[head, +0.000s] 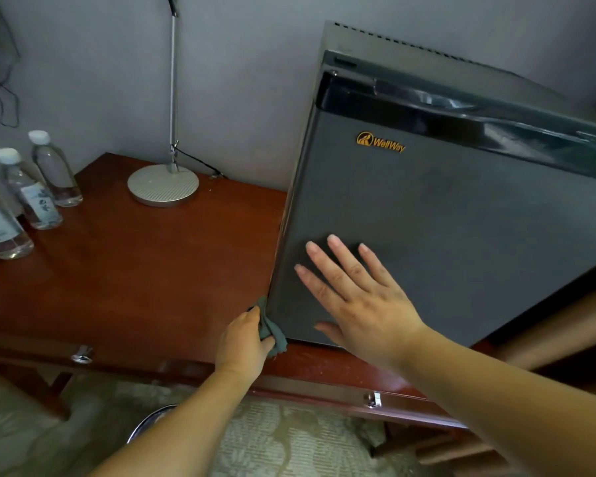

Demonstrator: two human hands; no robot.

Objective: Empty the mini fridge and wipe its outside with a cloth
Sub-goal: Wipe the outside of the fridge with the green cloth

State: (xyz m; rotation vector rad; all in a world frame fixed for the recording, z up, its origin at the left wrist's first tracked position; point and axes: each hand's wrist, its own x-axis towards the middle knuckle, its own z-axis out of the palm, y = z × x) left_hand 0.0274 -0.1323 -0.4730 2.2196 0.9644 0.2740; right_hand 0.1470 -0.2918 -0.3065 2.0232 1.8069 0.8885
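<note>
Two hands work at the mini fridge (pixel 461 218) in the head view. The right hand (pixel 362 304) lies flat on the lower part of the closed door, its forearm reaching in from the lower right. Its fingers (pixel 344 258) are straight and spread wide, pointing up and to the left, with the thumb stretched low along the door's bottom edge. The left hand (pixel 243 342) comes up from below and curls around a bunched grey-green cloth (pixel 272 330), pressing it against the fridge's lower left corner, where the side meets the desk (pixel 135 263).

Upright on the right end of the desk, the fridge faces the camera, its long axis running top to bottom. An orange logo (pixel 381 142) sits near the door's top. Several water bottles (pixel 54 170) stand at the left edge, well apart from the fridge, with a lamp base (pixel 163 184) between.
</note>
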